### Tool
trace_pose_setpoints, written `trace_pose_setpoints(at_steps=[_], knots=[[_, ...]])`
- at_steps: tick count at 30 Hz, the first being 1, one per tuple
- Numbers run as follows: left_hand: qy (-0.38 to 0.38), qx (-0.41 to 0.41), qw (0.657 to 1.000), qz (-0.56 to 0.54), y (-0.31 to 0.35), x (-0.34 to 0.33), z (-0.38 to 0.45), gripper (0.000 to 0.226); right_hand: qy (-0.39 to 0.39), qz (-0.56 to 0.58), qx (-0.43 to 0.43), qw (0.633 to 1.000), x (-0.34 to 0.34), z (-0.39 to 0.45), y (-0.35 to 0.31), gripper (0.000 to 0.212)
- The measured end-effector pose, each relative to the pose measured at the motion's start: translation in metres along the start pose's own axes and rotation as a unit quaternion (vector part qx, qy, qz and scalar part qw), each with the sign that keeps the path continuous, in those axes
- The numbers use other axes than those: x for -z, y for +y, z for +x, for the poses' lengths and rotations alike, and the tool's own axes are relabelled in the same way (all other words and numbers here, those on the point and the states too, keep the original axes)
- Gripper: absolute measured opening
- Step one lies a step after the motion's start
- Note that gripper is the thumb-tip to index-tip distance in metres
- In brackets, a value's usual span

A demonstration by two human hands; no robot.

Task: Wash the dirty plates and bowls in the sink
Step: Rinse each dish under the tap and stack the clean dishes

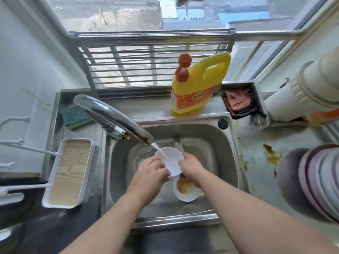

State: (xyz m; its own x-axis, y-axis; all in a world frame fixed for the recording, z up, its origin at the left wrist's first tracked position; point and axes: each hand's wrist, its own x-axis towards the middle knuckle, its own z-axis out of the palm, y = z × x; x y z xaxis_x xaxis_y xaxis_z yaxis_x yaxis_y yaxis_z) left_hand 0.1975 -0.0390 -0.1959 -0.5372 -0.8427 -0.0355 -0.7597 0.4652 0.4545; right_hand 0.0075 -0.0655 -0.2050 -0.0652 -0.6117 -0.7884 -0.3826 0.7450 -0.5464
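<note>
Big steel sink [227, 143] takes up most of the view, tap [113, 118] running into it. Yellow detergent jug [198, 85] sits on the back ledge, green sponge [77, 118] off to the left. Both hands are over the basin: left hand [150, 173] and right hand [190, 166] each grip an edge of a small white plate [171, 158], tilted under the stream. A dirty bowl [186, 189] with brown residue sits just below it.

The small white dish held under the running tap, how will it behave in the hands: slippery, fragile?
The white dish is probably slippery, since tap water runs over it. It looks hard and glazed, so likely stiff and breakable against the steel sink. Both hands, left hand and right hand, steady it.
</note>
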Motion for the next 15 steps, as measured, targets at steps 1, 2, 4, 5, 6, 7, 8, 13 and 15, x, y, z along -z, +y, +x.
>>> trace_pose_setpoints(at_steps=[1, 2, 4, 5, 6, 7, 8, 13, 15], knots=[[0.024, -0.030, 0.999, -0.003, 0.006, 0.007, 0.002, 0.012, -0.003, 0.044, -0.016, 0.999, 0.009, -0.014, -0.003, 0.039], [0.048, -0.046, 0.998, -0.015, 0.010, 0.014, 0.004, 0.009, -0.004, 0.078, -0.030, 0.997, 0.017, -0.027, -0.006, 0.033], [0.071, -0.016, 0.993, -0.092, 0.023, 0.033, 0.008, 0.016, -0.006, 0.129, -0.062, 0.990, 0.027, -0.053, -0.011, 0.025], [0.070, 0.039, 0.987, -0.142, 0.030, 0.044, 0.010, 0.017, 0.001, 0.155, -0.078, 0.985, 0.031, -0.062, -0.015, 0.035], [0.060, 0.113, 0.971, -0.202, 0.038, 0.055, 0.011, 0.019, 0.006, 0.184, -0.089, 0.979, 0.032, -0.071, -0.020, 0.046], [0.043, 0.197, 0.941, -0.273, 0.044, 0.062, 0.013, 0.025, 0.008, 0.205, -0.088, 0.975, 0.034, -0.078, -0.025, 0.052], [0.037, 0.279, 0.892, -0.354, 0.049, 0.066, 0.014, 0.032, 0.005, 0.214, -0.082, 0.973, 0.034, -0.086, -0.030, 0.053], [0.089, 0.483, 0.534, -0.689, 0.045, 0.067, 0.031, 0.023, 0.002, 0.155, -0.014, 0.988, 0.030, -0.109, -0.046, 0.036], [0.119, 0.504, 0.410, -0.751, 0.048, 0.072, 0.035, 0.028, 0.014, 0.145, 0.004, 0.989, 0.027, -0.111, -0.050, 0.033]])
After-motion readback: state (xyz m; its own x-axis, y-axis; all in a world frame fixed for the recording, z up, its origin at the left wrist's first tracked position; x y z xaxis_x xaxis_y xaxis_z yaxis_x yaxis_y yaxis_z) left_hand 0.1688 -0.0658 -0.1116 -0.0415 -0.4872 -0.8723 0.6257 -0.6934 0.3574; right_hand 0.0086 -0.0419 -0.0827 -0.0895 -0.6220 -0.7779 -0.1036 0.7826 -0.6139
